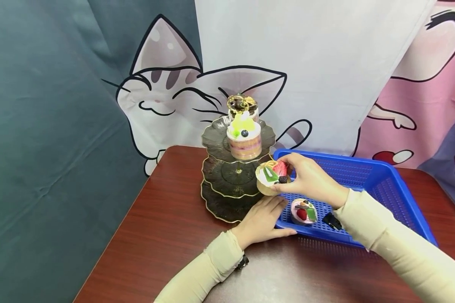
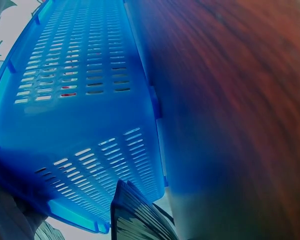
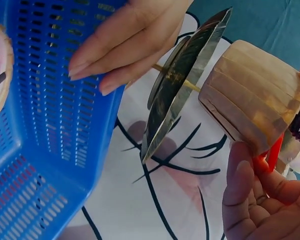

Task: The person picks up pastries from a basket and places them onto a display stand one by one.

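The right hand (image 1: 309, 179) pinches a round, tan, fruit-topped cupcake (image 1: 268, 181), seemingly above the left edge of a blue perforated plastic basket (image 1: 345, 170); fingers extended, the left hand (image 1: 262, 222) rests on the basket's near-left corner.

Head pic was bright, evenly lit; table (image 1: 265, 275) showed pale glare betw 5 & 6 o'clock, tiered stand (image 1: 220, 176) caught glints nr centre, twd 12. L wrist pic was dim, blue-tinted, table blurred w/ blue haze twd 5. R wrist looked muted, fairly sharp.
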